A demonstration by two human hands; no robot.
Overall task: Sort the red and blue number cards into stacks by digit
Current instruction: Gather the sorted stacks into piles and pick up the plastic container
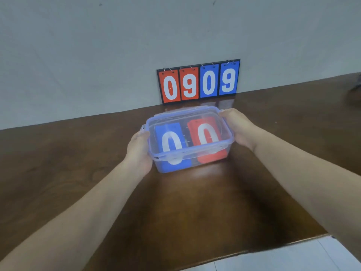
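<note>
Scoreboard (198,82) reads 0909 — boxed cards (190,142) show 0, 0.

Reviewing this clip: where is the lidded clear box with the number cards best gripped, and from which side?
By its two short end walls, one hand from each side, as the left hand and right hand do now. The clear box is wide and its lid is on, so a top grip offers little purchase.

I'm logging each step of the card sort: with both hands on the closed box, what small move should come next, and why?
Probably unlatch and lift the lid. The left hand and right hand grip the clear box at its ends, and the blue 0 card and red 0 card are sealed inside.
</note>
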